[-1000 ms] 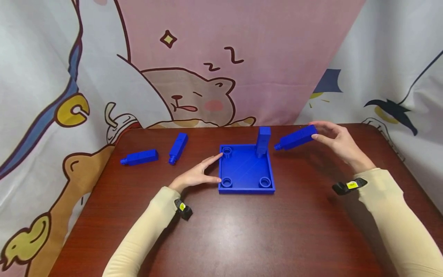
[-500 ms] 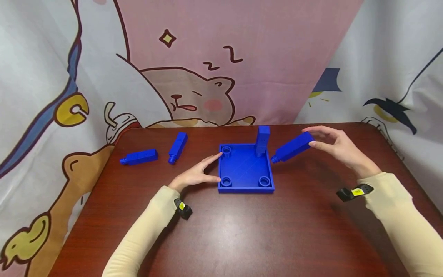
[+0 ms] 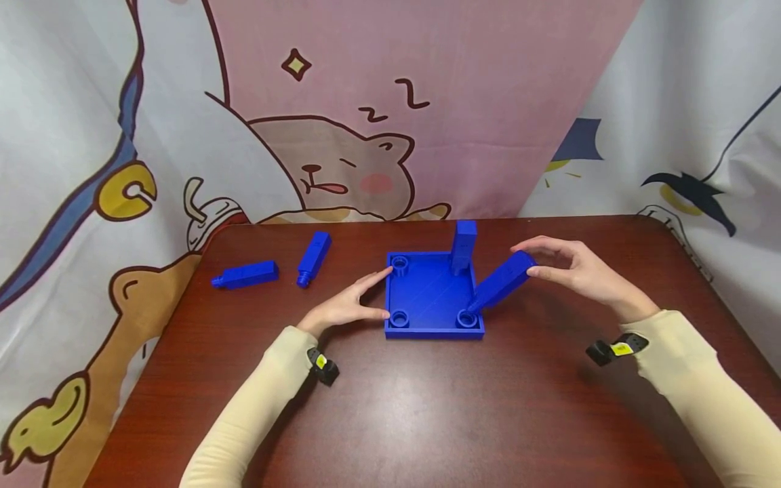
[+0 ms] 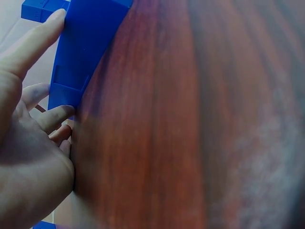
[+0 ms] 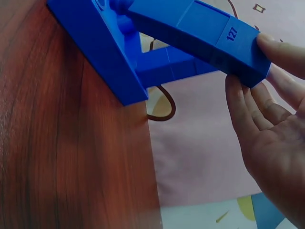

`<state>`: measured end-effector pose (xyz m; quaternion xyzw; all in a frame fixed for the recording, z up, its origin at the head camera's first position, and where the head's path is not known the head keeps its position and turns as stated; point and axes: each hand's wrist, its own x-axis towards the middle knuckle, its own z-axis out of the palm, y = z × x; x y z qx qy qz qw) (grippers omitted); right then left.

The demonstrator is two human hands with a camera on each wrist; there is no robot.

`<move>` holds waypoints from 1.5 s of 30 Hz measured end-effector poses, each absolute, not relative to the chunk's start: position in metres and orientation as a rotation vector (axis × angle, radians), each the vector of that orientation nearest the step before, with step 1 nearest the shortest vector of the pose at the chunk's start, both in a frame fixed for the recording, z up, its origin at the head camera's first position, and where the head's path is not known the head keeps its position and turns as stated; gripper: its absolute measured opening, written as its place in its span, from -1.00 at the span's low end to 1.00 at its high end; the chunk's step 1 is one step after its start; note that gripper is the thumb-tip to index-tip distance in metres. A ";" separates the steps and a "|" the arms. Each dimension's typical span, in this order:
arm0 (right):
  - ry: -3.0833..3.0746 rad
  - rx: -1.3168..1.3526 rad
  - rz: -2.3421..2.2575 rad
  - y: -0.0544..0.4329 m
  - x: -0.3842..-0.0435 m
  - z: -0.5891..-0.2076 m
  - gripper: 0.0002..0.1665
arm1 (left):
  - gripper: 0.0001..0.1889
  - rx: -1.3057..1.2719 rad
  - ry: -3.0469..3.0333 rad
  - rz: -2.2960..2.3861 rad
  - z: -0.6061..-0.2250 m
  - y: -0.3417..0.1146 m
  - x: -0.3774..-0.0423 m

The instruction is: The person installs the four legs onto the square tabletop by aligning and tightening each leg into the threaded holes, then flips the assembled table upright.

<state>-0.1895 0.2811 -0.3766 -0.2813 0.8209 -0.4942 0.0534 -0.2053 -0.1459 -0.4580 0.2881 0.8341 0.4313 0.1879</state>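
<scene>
A square blue tabletop [image 3: 430, 291] lies upside down, its raised rim upward and round sockets in the corners. My left hand [image 3: 346, 306] spreads thumb and fingers against its left edge; the left wrist view shows the fingertips [image 4: 61, 114] on its side wall. My right hand [image 3: 573, 271] pinches the upper end of a blue table leg [image 3: 503, 279], marked 127 in the right wrist view. This leg tilts, its narrow end down over the near right socket [image 3: 466, 318]. Another blue leg [image 3: 464, 245] stands upright in the far right corner.
Two more blue legs lie on the brown wooden table [image 3: 390, 407] to the left: one almost sideways [image 3: 247, 274], one slanted [image 3: 314, 259]. A cartoon-printed curtain [image 3: 342, 149] hangs behind the table's far edge.
My right hand has moved left and toward me, tilting the leg steeper and bringing its narrow end from beside the tabletop to the near right socket. My left hand stays at the edge.
</scene>
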 end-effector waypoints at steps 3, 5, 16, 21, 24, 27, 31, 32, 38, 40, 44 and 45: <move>2.489 -0.930 -1.467 0.275 -0.189 -0.377 -0.57 | -0.06 0.808 2.336 1.220 -0.450 -0.144 -0.201; 2.491 -0.988 -1.442 0.271 -0.188 -0.377 -0.55 | -0.08 0.803 2.328 1.220 -0.440 -0.142 -0.197; 2.426 -1.148 -1.410 0.248 -0.187 -0.366 -0.53 | -0.10 0.810 2.319 1.236 -0.425 -0.140 -0.190; 2.402 -1.134 -1.389 0.236 -0.187 -0.362 -0.56 | -0.06 0.810 2.346 1.215 -0.452 -0.145 -0.203; 2.378 -1.128 -1.388 0.230 -0.186 -0.366 -0.57 | -0.05 0.810 2.361 1.203 -0.458 -0.146 -0.206; 2.352 -1.132 -1.362 0.225 -0.183 -0.370 -0.57 | -0.04 0.817 2.364 1.204 -0.457 -0.146 -0.205; 2.318 -1.113 -1.359 0.222 -0.180 -0.373 -0.56 | -0.04 0.827 2.369 1.203 -0.458 -0.146 -0.206; 2.314 -1.105 -1.366 0.221 -0.180 -0.373 -0.56 | -0.05 0.825 2.372 1.201 -0.458 -0.146 -0.206; 2.292 -1.136 -1.349 0.225 -0.182 -0.372 -0.53 | -0.04 0.786 2.366 1.190 -0.458 -0.146 -0.205; 2.272 -1.163 -1.323 0.227 -0.184 -0.369 -0.50 | -0.05 0.786 2.362 1.193 -0.458 -0.146 -0.205; 2.178 -1.200 -1.269 0.231 -0.189 -0.360 -0.43 | -0.05 0.797 2.360 1.203 -0.459 -0.146 -0.205; 2.147 -1.204 -1.256 0.232 -0.190 -0.357 -0.42 | -0.05 0.800 2.360 1.206 -0.459 -0.146 -0.206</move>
